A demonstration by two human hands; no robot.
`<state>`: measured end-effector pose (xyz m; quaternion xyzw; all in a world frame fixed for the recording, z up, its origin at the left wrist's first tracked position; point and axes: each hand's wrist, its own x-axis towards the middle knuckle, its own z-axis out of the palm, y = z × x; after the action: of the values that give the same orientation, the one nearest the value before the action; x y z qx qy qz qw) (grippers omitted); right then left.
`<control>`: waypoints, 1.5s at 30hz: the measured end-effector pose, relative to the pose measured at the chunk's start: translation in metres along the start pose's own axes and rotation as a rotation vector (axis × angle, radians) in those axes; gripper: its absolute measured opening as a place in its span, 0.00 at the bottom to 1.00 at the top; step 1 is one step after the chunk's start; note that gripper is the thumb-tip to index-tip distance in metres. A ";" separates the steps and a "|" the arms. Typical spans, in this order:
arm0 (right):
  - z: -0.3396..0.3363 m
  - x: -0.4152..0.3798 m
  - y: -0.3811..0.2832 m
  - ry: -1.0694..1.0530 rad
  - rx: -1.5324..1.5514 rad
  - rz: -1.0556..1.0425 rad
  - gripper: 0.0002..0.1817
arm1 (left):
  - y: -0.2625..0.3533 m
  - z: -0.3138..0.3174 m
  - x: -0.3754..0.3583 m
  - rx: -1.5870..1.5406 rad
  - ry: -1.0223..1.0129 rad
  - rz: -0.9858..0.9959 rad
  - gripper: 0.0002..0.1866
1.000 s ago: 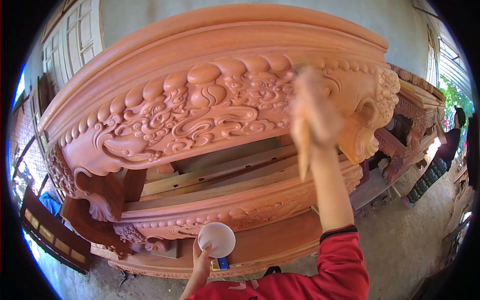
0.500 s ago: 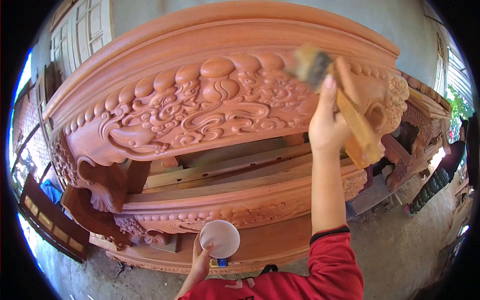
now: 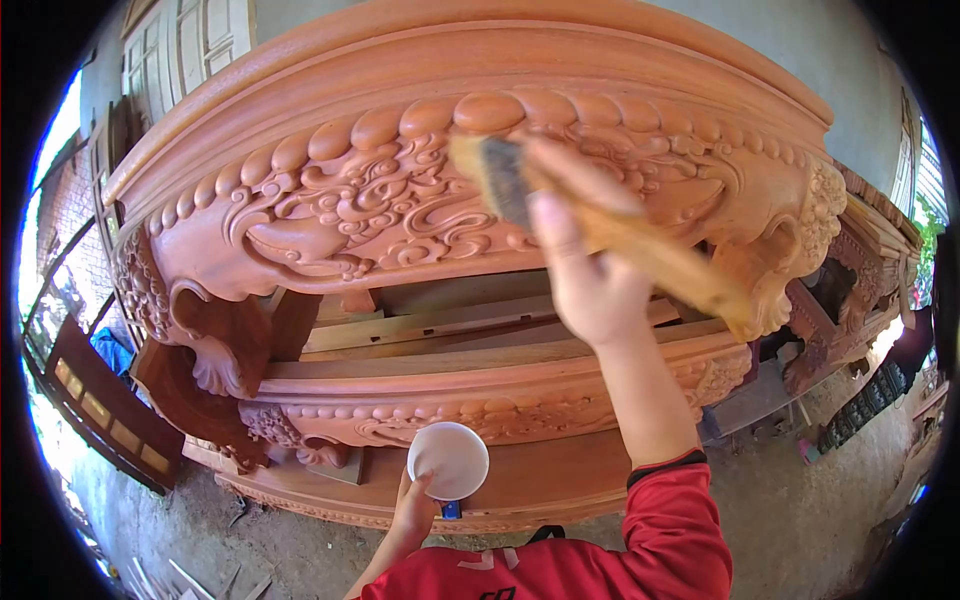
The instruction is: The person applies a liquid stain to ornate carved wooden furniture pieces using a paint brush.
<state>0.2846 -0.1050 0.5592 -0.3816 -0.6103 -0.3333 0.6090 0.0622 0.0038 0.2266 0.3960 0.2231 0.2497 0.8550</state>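
Observation:
My right hand [image 3: 595, 280] is wrapped round the wooden handle of a wide paintbrush [image 3: 660, 255], blurred by motion. The pale bristles lie over the middle of a carved reddish-brown wooden panel [image 3: 330, 225], with scrolls and a row of egg-shaped knobs; whether they touch it is hard to tell. Low in front of me, my left hand [image 3: 415, 505] grips a round white bowl [image 3: 449, 462], thumb over the rim. Inside the bowl the surface looks pale; its contents cannot be made out.
Below the panel, a recess holds long wooden bars [image 3: 450, 330]. A lower carved ledge [image 3: 480, 405] runs beneath. More carved wooden pieces [image 3: 850, 275] stand at the right. A dark wooden frame [image 3: 110, 410] leans at the left, and wood scraps [image 3: 190, 580] lie on the concrete floor.
My right hand has swept the paintbrush leftward from the panel's right part to its middle. My left hand still holds the bowl low in front, and the camera view has shifted slightly.

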 end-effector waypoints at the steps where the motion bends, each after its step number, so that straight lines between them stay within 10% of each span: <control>1: -0.006 0.001 -0.009 0.081 0.122 0.129 0.16 | 0.001 0.001 -0.001 -0.005 0.001 0.005 0.28; 8: -0.021 0.011 0.008 0.267 -0.129 0.090 0.16 | 0.004 0.001 -0.005 -0.029 0.060 -0.066 0.30; 15: -0.043 0.018 -0.038 -0.189 -0.409 0.062 0.12 | 0.008 -0.010 -0.010 0.012 0.047 -0.050 0.30; 23: -0.019 0.014 -0.005 0.083 -0.162 -0.056 0.13 | 0.007 -0.008 -0.023 0.008 0.094 -0.024 0.27; 30: -0.057 -0.002 -0.026 0.240 -0.490 0.226 0.10 | 0.003 -0.025 -0.022 -0.022 0.166 -0.006 0.28; 35: -0.024 -0.001 -0.009 0.230 -0.721 0.044 0.15 | 0.008 -0.006 -0.025 0.001 0.169 0.099 0.29; 37: 0.013 -0.012 -0.022 -0.103 -0.377 0.293 0.14 | 0.007 -0.002 -0.027 -0.007 0.156 0.145 0.29; 39: 0.041 -0.023 -0.013 -0.195 -0.435 -0.207 0.15 | 0.007 -0.003 -0.028 -0.081 0.161 0.119 0.29; 45: 0.022 -0.011 -0.005 0.136 -0.187 0.012 0.13 | 0.019 0.007 -0.041 -0.009 0.173 0.177 0.30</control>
<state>0.2691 -0.0894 0.5479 -0.4171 -0.5315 -0.4101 0.6126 0.0297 -0.0144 0.2539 0.3874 0.2591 0.3584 0.8089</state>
